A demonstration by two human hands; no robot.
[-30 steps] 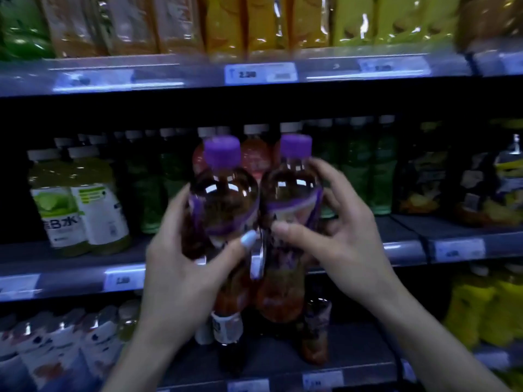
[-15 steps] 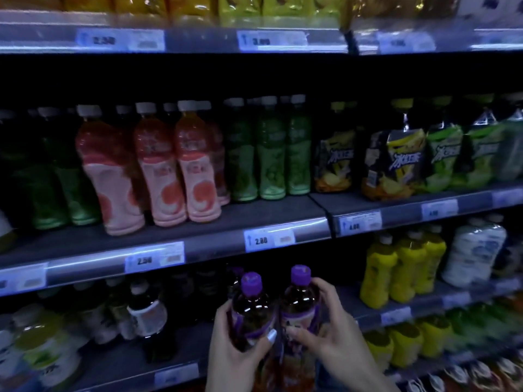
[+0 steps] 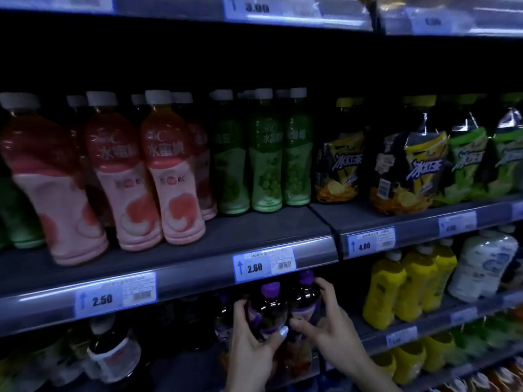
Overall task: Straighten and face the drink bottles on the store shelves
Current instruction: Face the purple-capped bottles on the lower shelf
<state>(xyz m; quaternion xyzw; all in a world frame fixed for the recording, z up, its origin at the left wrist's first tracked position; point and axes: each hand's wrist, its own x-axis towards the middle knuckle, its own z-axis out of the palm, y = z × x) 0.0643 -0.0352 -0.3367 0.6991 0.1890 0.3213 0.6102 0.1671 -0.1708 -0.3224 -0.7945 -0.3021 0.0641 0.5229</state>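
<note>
Two dark drink bottles with purple caps stand side by side under the edge of the middle shelf. My left hand (image 3: 249,343) is wrapped around the left purple-capped bottle (image 3: 268,309). My right hand (image 3: 331,332) grips the right purple-capped bottle (image 3: 305,295), fingers over its shoulder and thumb across its front. Both bottles are upright and touch each other. Their lower halves are hidden behind my hands. On the shelf above stand pink peach bottles (image 3: 172,176), leaning slightly left, and green grape bottles (image 3: 266,162).
The grey shelf edge (image 3: 198,274) with 2.50 and 2.80 price tags runs just above the held bottles. Yellow bottles (image 3: 407,287) and a white bottle (image 3: 484,267) stand to the right. Dark bottles (image 3: 113,355) sit lower left. Iced-tea pouches (image 3: 410,168) fill the upper right.
The view has swung up and right, so my hands and the two purple-capped bottles now sit low in frame. The bottles have moved in under the shelf edge, still held the same way.
</note>
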